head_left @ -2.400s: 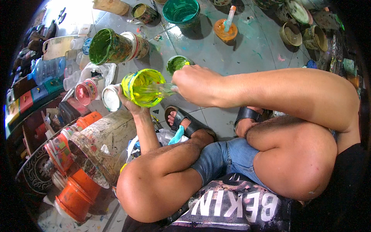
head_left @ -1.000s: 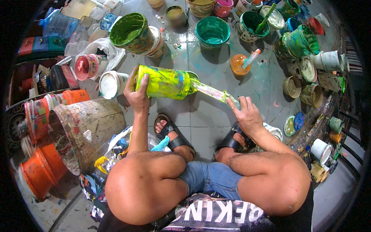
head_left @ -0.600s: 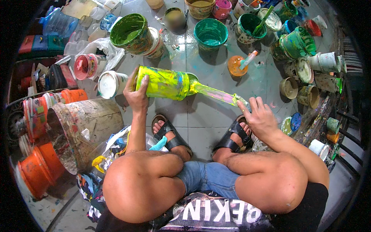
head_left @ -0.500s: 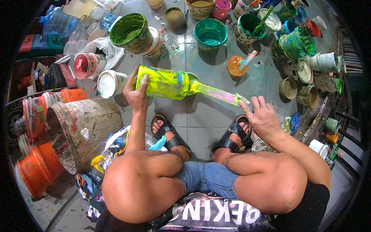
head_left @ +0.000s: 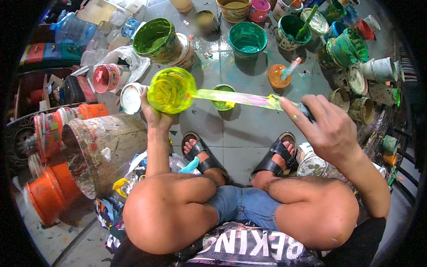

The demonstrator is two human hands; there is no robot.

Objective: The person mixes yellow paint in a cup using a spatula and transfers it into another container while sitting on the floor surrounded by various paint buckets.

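My left hand (head_left: pixel 154 111) grips a neon-yellow paint bucket (head_left: pixel 171 91) by its side, its mouth turned up toward me and yellow paint coating the inside. Closed around a dark handle, my right hand (head_left: pixel 332 127) holds a long flat spatula (head_left: pixel 242 98) smeared with yellow and pinkish paint. The spatula's tip reaches the right rim of the bucket; I cannot tell if they touch. On the floor beyond the blade stands a small green cup (head_left: pixel 221 91), partly hidden by it, with yellow paint on its near edge.
A white-lidded tub (head_left: pixel 131 99) stands just left of the bucket. Green paint buckets (head_left: pixel 155 42), a teal bucket (head_left: pixel 247 39) and an orange spray bottle (head_left: pixel 279 75) are farther out. A large stained bucket (head_left: pixel 106 142) lies at left; a speckled-lidded tub (head_left: pixel 310 163) sits by my right foot.
The yellow bucket has swung from lying sideways over the green cup to mouth-up. My right hand has moved right and toward me, drawing the spatula away from the cup.
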